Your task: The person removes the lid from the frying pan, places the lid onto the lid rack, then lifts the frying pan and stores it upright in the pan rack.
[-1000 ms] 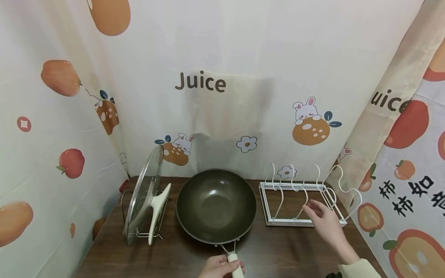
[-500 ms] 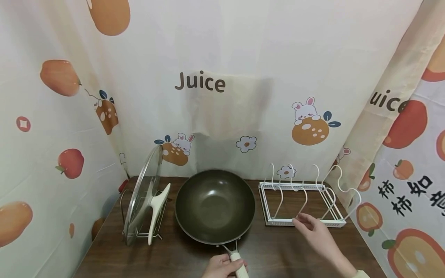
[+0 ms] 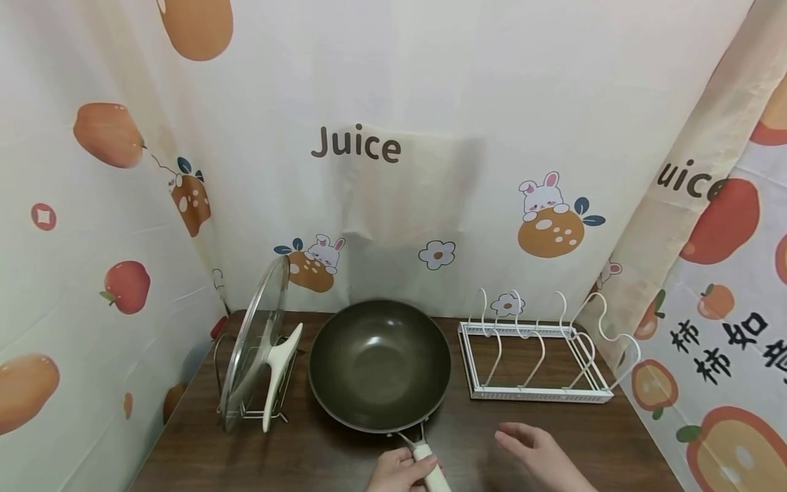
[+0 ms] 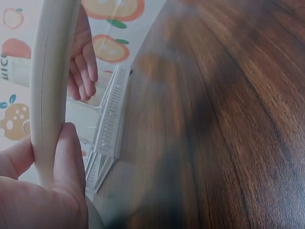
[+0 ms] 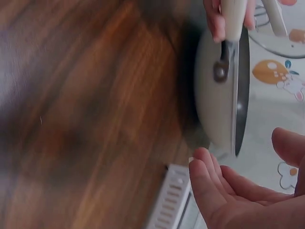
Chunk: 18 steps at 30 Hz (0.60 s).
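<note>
Your left hand [image 3: 395, 471] grips the handle [image 4: 50, 81], probably to steady the wok [image 3: 380, 365]; your right hand [image 3: 536, 452], fingers relaxed, holds nothing near the rack [image 3: 541, 394]

Pan hndl [image 3: 437, 480] end cut off, head-view btm edge.

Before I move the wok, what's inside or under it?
Inside the wok, only bare dark surface and a light reflection show. Wooden table shows around it; whatever lies directly beneath is covered.

Left fingers [image 3: 398, 455] round wok handle [image 3: 437, 480], right fingers [image 3: 520, 432] near white rack [image 3: 541, 394].
</note>
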### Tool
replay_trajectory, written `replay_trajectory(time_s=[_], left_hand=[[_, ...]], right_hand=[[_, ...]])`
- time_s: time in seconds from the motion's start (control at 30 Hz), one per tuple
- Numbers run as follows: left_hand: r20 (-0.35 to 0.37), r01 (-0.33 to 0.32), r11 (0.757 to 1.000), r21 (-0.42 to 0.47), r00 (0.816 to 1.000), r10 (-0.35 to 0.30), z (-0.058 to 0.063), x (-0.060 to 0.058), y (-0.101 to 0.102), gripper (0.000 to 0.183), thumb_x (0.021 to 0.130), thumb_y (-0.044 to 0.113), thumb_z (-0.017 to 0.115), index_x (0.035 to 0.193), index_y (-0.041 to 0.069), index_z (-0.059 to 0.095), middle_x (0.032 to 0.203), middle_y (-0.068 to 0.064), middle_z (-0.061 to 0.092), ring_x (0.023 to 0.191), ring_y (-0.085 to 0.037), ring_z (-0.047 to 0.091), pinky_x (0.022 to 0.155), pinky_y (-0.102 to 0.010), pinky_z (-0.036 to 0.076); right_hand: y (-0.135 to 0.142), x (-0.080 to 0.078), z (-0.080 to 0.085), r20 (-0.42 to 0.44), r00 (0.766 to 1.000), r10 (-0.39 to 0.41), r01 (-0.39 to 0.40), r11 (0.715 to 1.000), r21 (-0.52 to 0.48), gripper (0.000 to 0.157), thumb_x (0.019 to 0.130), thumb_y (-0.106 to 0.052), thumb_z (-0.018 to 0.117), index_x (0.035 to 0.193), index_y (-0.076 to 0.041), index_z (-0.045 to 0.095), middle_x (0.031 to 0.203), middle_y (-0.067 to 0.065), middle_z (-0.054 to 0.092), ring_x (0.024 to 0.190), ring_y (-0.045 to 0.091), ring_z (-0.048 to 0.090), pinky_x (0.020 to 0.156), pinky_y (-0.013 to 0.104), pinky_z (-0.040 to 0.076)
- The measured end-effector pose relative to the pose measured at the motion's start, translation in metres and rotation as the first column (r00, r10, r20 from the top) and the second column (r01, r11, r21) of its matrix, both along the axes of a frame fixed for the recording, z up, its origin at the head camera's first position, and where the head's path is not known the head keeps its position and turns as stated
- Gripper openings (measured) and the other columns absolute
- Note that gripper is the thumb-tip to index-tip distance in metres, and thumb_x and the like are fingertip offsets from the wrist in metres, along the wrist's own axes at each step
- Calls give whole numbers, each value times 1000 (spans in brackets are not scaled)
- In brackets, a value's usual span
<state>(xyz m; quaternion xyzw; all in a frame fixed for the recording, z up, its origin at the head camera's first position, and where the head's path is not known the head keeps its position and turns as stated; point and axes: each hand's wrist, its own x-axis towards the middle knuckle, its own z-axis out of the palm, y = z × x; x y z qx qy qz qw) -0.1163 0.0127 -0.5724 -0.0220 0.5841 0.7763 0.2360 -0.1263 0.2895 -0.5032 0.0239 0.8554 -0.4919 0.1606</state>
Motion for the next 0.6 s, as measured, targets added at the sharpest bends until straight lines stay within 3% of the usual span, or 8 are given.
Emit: replay_trajectory(time_s=[0.2,0.33,0.47,0.6], left_hand=[[24,-26,1000,-2,999,26,-2,0,7,35,92,18,78,111,-10,68,100,-18,80,84,-17,78,76,-31,64],[27,-46,999,5,999,46,-2,0,12,35,92,17,78,112,-10,69,101,-19,80,85,-19,78,76,-33,65],[26,-60,998,-1,998,60,-4,0,15,35,92,17,78,112,-10,69,102,-18,80,84,-18,77,75,-31,64],[28,-68,998,-4,997,68,-4,0,18,34,92,17,77,112,-9,69,102,-17,80,84,-17,77,74,-30,64]], right_hand=[[-6,4,-9,112,987,114,-94,981,-169,69,107,-34,55,134,28,44,128,39,64,116,48,68,96,52,59],[-11,10,-14,178,968,178,-122,949,-290,70,108,-34,54,133,30,42,126,39,64,117,47,68,97,51,59],[-16,19,-20,233,944,232,-115,896,-429,58,108,-32,53,127,23,54,115,23,75,108,29,74,90,36,62],[-23,26,-21,270,922,278,-112,857,-502,51,107,-32,54,122,16,61,105,4,78,91,10,72,75,22,59]])
